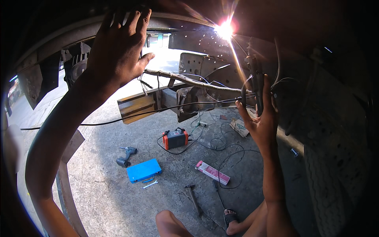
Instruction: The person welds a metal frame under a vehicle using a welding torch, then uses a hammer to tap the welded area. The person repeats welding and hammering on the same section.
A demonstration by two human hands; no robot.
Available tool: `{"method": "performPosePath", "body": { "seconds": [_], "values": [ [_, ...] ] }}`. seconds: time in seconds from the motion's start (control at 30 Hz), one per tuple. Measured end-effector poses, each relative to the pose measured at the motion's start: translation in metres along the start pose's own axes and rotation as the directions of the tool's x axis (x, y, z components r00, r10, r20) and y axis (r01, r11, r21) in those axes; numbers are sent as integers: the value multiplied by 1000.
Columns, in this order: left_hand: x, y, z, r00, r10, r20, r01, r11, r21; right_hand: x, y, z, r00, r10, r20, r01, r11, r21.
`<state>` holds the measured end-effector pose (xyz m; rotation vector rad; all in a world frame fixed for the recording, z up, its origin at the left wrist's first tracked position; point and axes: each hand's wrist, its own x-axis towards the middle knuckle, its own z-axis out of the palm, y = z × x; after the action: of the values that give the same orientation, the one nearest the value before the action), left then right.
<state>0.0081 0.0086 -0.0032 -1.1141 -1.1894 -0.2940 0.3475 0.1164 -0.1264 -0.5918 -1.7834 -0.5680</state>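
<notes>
My right hand (263,124) grips a dark welding electrode holder (258,85). A thin welding rod (238,63) runs from the holder up to a bright arc (225,31), which throws sparks against dark metal overhead. My left hand (114,57) is raised with its fingers stretched out and thumb apart, laid against or very near the metal rail (164,16) above. Glare and shadow hide the spot where the rod meets the metal. Below the hands runs a ribbed conduit (193,81) with loose wires.
A yellow-striped beam (137,108) and a black cable (106,123) cross below my hands. On the concrete lie an orange-black welding machine (175,139), a cordless drill (126,155), a blue case (144,170), a wrench (150,184), a hammer (193,199) and a pink box (213,172). A tyre (321,189) stands right.
</notes>
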Motion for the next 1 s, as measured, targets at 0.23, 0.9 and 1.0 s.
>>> {"method": "performPosePath", "body": {
  "seconds": [0.23, 0.9, 1.0],
  "values": [
    [0, 0, 2, 1000, 8, -6, -8, 999, 48, 1, 1, -1, 1000, 4, 4, -4, 999, 38],
    [-1, 2, 3, 1000, 3, -4, -3, 1000, 29, 4, 1, -1, 1000, 12, -1, -12, 997, 72],
    [0, 3, 0, 1000, -5, 29, 3, 999, 45, 4, -1, -2, 1000, 30, -3, -30, 997, 70]
  ]
}}
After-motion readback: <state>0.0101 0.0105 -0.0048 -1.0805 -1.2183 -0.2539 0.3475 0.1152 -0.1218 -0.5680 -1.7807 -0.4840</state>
